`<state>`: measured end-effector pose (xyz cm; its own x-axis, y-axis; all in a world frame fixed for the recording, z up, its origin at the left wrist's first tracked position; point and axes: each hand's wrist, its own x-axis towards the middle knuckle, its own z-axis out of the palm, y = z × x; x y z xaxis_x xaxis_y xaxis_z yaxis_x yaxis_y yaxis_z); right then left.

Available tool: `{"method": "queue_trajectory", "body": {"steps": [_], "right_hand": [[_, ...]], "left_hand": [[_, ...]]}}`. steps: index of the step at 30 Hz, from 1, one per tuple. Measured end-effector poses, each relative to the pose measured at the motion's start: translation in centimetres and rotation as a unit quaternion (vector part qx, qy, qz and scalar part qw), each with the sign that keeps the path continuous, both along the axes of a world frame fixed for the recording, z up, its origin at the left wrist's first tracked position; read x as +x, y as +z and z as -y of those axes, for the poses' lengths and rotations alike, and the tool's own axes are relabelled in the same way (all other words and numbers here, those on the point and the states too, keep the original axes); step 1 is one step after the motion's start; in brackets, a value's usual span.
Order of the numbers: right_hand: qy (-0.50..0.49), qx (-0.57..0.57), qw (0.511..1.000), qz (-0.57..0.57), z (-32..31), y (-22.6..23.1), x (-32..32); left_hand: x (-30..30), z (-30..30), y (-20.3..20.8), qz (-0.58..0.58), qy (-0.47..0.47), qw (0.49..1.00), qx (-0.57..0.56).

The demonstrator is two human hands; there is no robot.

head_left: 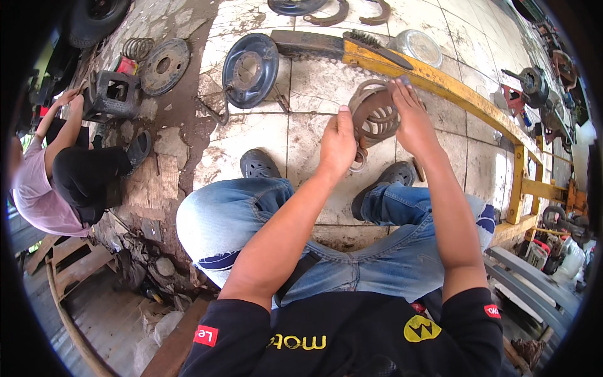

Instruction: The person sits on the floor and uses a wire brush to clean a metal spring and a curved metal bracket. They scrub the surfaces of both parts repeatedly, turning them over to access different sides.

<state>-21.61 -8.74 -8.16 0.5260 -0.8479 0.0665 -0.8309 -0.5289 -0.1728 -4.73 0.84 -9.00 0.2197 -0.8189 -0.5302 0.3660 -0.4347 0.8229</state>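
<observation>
Between my hands is a brown, curved metal brake shoe (pixel 369 111), raised over the tiles. My left hand (pixel 339 143) grips its near left end, thumb up along the edge. At its far right end, my right hand (pixel 411 118) presses with fingers held together and stretched along it; a small dark bit shows at the fingertips. Behind the shoe, and partly hidden by it, is a coil spring (pixel 381 128). A small metal ring (pixel 359 161) shows just below my left hand; whether it joins the shoe, I cannot tell.
A wire brush (pixel 377 47) rests on a yellow metal beam (pixel 452 88). Nearby are a black backing plate (pixel 250 71), a clear round container (pixel 419 47) and more brake shoes (pixel 331 14). To the left, another person (pixel 47 182) sits by a dark metal block (pixel 113 94).
</observation>
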Motion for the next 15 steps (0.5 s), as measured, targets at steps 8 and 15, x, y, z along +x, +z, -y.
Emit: {"method": "queue_trajectory", "body": {"steps": [8, 15], "right_hand": [[0.013, 0.044, 0.998, 0.031, 0.7, 0.5, -0.6], [-0.085, 0.121, 0.988, 0.033, 1.1, 1.5, -1.4]], "left_hand": [[0.4, 0.0, 0.0, -0.03, 0.008, 0.999, 0.034], [0.5, 0.1, -0.4, -0.04, 0.004, 0.997, 0.07]]}}
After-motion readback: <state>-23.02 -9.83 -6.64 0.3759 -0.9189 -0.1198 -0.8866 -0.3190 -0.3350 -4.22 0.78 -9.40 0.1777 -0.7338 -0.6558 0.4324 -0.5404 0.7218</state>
